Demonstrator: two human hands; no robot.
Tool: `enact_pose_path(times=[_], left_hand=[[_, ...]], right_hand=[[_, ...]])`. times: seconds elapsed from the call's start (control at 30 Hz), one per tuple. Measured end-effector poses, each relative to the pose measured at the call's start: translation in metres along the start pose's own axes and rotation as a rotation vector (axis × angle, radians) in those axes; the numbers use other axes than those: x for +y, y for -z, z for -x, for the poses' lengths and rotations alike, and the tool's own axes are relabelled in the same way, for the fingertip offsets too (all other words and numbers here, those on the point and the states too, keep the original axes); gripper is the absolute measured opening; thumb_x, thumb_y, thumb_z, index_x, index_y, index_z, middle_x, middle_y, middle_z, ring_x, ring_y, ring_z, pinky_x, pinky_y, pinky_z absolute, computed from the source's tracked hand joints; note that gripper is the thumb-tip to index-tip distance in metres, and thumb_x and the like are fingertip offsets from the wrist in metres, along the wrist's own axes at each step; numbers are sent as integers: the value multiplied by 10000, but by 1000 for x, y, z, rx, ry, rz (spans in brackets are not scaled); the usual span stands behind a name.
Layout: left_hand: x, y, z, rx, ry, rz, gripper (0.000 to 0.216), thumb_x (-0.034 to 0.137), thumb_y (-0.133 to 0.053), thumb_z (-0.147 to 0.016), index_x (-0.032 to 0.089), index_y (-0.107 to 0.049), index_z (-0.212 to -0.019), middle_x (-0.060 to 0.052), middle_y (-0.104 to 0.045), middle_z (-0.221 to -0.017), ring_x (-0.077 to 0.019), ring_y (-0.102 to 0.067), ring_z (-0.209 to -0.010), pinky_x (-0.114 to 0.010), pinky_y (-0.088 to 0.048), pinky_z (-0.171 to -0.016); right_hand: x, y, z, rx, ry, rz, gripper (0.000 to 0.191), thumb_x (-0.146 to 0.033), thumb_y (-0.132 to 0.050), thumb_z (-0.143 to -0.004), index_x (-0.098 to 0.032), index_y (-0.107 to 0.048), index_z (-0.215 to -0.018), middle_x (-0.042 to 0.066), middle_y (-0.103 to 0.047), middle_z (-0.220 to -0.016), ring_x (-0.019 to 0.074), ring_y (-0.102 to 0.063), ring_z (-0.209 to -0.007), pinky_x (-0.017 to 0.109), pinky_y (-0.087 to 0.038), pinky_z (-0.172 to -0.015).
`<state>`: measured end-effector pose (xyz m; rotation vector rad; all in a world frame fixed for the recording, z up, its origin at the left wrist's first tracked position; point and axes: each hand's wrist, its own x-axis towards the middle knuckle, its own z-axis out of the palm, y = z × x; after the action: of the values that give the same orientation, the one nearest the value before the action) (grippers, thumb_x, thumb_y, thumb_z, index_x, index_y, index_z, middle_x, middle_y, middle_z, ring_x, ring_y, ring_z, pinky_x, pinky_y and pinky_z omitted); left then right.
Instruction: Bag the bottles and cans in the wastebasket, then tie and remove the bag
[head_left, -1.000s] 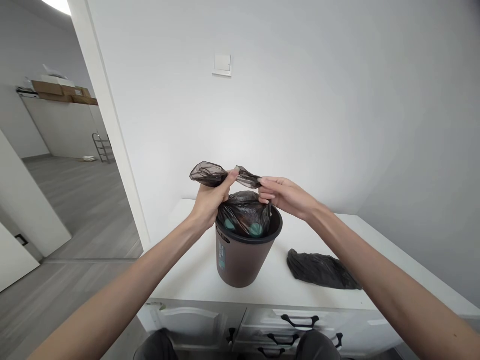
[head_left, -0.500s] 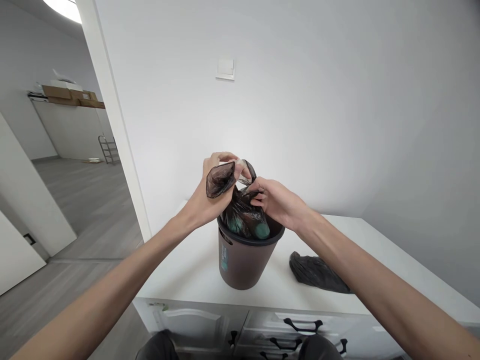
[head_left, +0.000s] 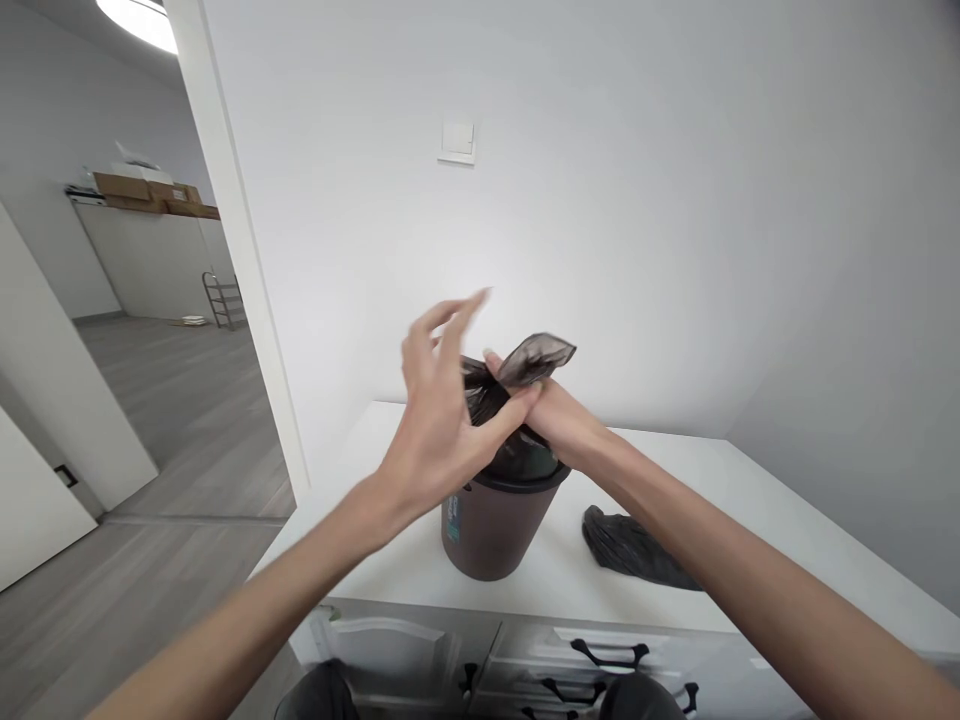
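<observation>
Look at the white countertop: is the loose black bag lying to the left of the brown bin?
No, the loose black bag lies on the countertop to the right of the brown bin.

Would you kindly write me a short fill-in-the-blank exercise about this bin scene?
1. The bin stands on a white ____.
2. The right hand pinches the ____ bag sitting in the bin.
3. A second bag lies to the bin's ____.
4. The left hand has its fingers ____.

Missing words: cabinet; black; right; spread
</observation>
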<state>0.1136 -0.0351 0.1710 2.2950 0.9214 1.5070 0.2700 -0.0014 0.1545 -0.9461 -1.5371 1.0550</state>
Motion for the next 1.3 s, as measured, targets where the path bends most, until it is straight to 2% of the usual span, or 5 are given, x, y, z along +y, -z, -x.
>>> enact_pose_path(times=[0.17, 0.53, 0.83, 1.0, 1.3], left_hand=[[-15, -23, 25, 169, 264, 145, 1164, 394, -899, -705, 253, -196, -1621, -181, -429, -1607, -366, -442, -1522, -522, -399, -1260], [-50, -45, -10, -107, 252, 320, 196, 212, -634, -847, 209, -702, -1031, -53, -754, -1038, -257, -709, -1046, -367, -550, -941], [-61, -50, -14, -189, 210, 479, 164, 264, -592, -881, 206, -737, -932, -41, -726, -1139, -242, -639, -1165, -349, -454, -1069], [-61, -51, -14, -210, 418, 711, 51, 236, -634, -784, 199, -642, -818, 25, -630, -815, -155, -597, -846, -258, -454, -791], [-57, -50, -11, -178, 486, 857, 68, 219, -626, -726, 206, -576, -771, 56, -552, -684, -107, -486, -668, -217, -348, -627]], right_hand=[[-11, 11, -2, 115, -248, -95, 420, -652, -724, -907, -235, -712, -852, 73, -747, -831, 285, -721, -974, 406, -591, -886], [-30, 29, 20, 76, 198, 258, 228, -457, -675, -942, -250, -679, -846, 15, -712, -936, 272, -637, -1125, 426, -502, -1083], [-29, 45, 32, -45, 1, 131, 469, -712, -644, -959, -252, -636, -869, 30, -668, -968, 209, -609, -981, 368, -516, -1007], [-38, 57, 35, -166, 60, 373, 557, -724, -539, -1016, -231, -580, -761, -2, -569, -787, 172, -533, -784, 339, -510, -846], [-25, 73, 35, -146, 344, 616, 186, -379, -632, -1021, -249, -739, -1100, 46, -788, -1055, 219, -704, -962, 329, -542, -841]])
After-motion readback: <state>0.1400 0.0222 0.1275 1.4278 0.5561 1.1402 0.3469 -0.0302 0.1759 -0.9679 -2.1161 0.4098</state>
